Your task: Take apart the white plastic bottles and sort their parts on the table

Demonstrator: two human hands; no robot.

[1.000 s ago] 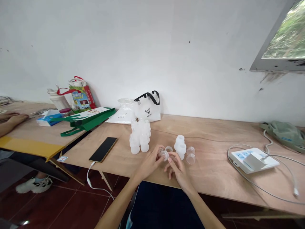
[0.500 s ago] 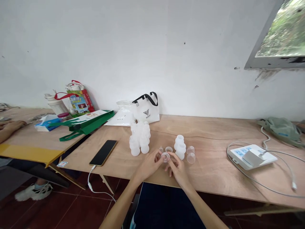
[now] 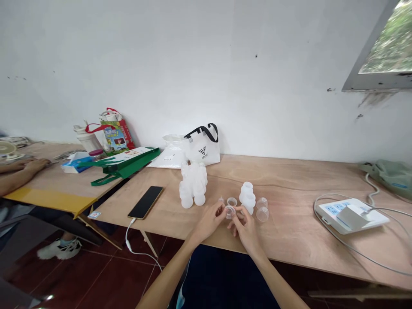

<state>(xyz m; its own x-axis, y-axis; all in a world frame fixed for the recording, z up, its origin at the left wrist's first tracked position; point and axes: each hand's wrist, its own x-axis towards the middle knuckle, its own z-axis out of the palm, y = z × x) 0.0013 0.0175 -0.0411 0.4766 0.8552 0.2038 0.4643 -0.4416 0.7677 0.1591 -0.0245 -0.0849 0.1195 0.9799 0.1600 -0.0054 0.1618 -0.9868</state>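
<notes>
Between my left hand [image 3: 206,223] and my right hand [image 3: 246,228] is a small clear plastic round piece with a rim [image 3: 229,212]. Fingertips of both hands pinch it from either side, low over the table's front part. Just behind it a translucent ring [image 3: 231,201] lies on the wood. A small clear pointed part [image 3: 221,199] shows beyond my left fingers. Two or more white translucent bottles [image 3: 247,199] stand behind my right hand, with clear domed caps [image 3: 262,213] to their right. Several more white bottles [image 3: 193,186] are grouped to the left.
A phone [image 3: 146,202] on a white cable lies left. Behind are a white tote bag [image 3: 206,150], a plastic packet [image 3: 167,158] and a green bag [image 3: 128,165]. A white power strip [image 3: 350,214] with cables sits right. Another person's hands [image 3: 28,167] rest on the neighbouring table.
The view has turned slightly left, so the scene sits farther right. Both hands still hold the clear piece, which now appears tilted differently. More of the other person's arms shows.
</notes>
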